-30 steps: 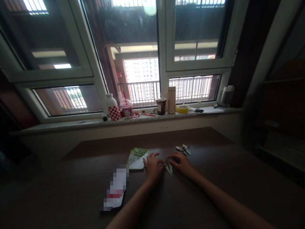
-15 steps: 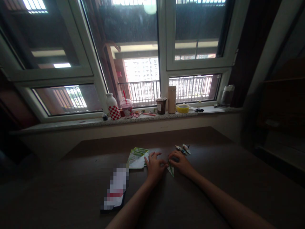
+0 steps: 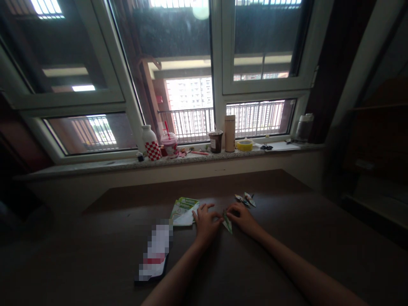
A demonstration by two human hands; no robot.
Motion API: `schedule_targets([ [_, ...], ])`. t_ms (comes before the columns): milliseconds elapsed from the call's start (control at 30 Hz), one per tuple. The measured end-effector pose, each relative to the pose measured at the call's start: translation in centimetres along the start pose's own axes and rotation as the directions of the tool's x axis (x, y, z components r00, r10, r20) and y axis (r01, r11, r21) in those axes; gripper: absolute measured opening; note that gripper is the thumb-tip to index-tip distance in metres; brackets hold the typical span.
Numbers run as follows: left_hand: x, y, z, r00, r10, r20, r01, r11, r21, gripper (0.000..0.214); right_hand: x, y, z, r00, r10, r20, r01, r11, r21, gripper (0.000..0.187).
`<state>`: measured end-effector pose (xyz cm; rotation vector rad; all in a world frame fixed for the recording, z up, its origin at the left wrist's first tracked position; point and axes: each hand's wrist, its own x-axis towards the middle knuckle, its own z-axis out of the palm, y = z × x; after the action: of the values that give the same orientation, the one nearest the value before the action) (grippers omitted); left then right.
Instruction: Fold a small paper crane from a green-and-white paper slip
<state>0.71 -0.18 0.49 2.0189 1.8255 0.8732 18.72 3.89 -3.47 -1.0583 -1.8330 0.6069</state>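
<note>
Between my two hands is a small piece of folded green-and-white paper, its pointed end toward me. My right hand is closed, pinching the paper's far right edge. My left hand has its thumb and a fingertip at the paper's left side, the other fingers spread toward the left; the exact contact is hard to make out. Just left of that hand lies a stack of green-and-white printed sheets, the top one partly folded over to white. Several small folded paper pieces rest beyond my right hand.
A phone-like dark-edged object, blurred out, lies left of my left forearm on the brown table. Along the windowsill stand a checkered bottle, drink cups, a tan flask, yellow tape and scissors.
The folded paper has shifted very slightly up and left with my fingers. My right fingers are drawn in a little closer. Everything else stays where it was.
</note>
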Motion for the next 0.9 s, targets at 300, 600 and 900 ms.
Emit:
schedule_targets([
  [300, 0.07, -0.41, 0.23, 0.999, 0.015, -0.029, -0.016, 1.000, -0.023, 0.005, -0.15, -0.16, -0.15, 0.999, -0.018, 0.050, 0.019, 1.000, -0.010, 0.023],
  [600, -0.01, -0.32, 0.38, 0.999, 0.026, -0.023, -0.026, 1.000, 0.012, 0.006, -0.20, -0.31, -0.21, 0.995, -0.033, 0.093, 0.035, 0.999, -0.018, 0.024],
  [900, -0.05, -0.17, -0.07, 0.999, 0.010, -0.033, -0.012, 0.997, -0.072, 0.008, -0.25, 0.13, 0.14, 0.996, -0.028, 0.080, 0.030, 0.999, -0.015, 0.024],
])
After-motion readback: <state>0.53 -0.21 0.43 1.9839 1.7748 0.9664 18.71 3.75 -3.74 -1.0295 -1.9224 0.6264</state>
